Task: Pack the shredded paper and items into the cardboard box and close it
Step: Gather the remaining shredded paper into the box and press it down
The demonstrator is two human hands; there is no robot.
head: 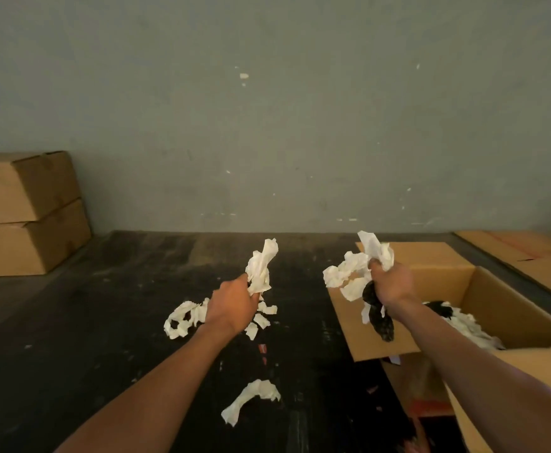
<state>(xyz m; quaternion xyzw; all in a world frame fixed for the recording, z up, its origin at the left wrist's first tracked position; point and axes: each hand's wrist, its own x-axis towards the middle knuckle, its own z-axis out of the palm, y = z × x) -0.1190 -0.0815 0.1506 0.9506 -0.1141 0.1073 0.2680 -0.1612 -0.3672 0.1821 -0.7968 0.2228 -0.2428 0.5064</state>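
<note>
An open cardboard box (499, 299) stands at the right with its flaps spread; white shredded paper (470, 325) and something black lie inside. My right hand (391, 282) hovers over the box's left flap, closed on a bunch of white paper (352, 273) together with a dangling black item (380, 320). My left hand (234, 305) is raised over the dark table, gripping a white paper strip (261, 266). Loose paper scraps (182, 318) lie under that hand. Another scrap (251, 397) lies nearer to me.
Two closed cardboard boxes (22, 214) are stacked at the far left by the grey wall. A flattened carton (529, 256) lies at the far right. The dark tabletop (104, 322) carries small bits of debris.
</note>
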